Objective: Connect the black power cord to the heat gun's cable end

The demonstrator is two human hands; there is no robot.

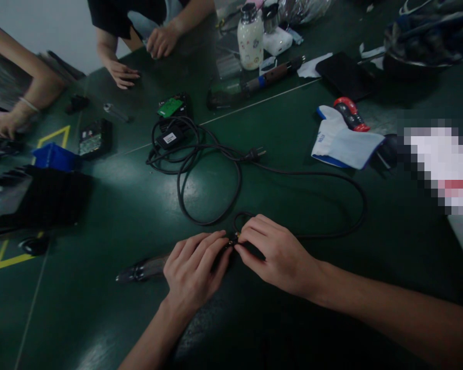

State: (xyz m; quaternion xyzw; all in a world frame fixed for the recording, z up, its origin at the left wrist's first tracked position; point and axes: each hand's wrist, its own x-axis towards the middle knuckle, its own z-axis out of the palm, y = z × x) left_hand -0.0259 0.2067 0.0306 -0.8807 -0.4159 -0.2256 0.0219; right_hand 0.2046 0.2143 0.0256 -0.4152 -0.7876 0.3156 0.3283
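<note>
The left grip [196,262] was closed around the rear of a dark electric screwdriver [144,270], its tip extending leftward. The right grip [278,252] pinched the end of a black power cord [312,173] at the tool's tail. Beyond both, cord coils lay on the counter [111,205]; a white-and-blue glove [343,141] lay beyond, rightward.

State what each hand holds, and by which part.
Left hand: the dark tool, by its cable-side end. Right hand: apparently the black cable, near its end.
</note>
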